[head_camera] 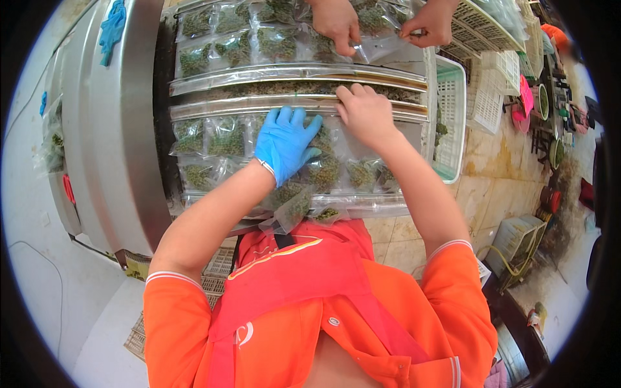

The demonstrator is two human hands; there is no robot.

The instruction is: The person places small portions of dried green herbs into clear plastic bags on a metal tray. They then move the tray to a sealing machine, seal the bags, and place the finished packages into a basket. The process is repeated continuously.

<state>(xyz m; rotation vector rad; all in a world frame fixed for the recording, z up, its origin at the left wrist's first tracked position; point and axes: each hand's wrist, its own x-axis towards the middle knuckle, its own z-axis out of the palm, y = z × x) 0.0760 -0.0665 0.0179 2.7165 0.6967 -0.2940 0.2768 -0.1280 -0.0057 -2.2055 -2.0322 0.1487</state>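
Note:
My left hand (286,145), in a blue glove, lies spread over plastic bags of green peppercorns, its fingertips at the near metal sealing bar (218,110). Bare, my right hand (365,114) rests with bent fingers on the same bar, further right; whether a bag edge is under them cannot be told. Filled bags (226,140) lie in rows on the near plate. A bag of peppercorns (291,203) and a small open one (328,213) hang at the near edge, against my red apron (301,271).
Across the machine, a co-worker's hands (337,24) handle a clear bag (381,47) beside more filled bags (276,42). The big stainless steel lid (104,136) stands at the left. At the right are a green and white plastic basket (453,121) and stacked crates (485,104).

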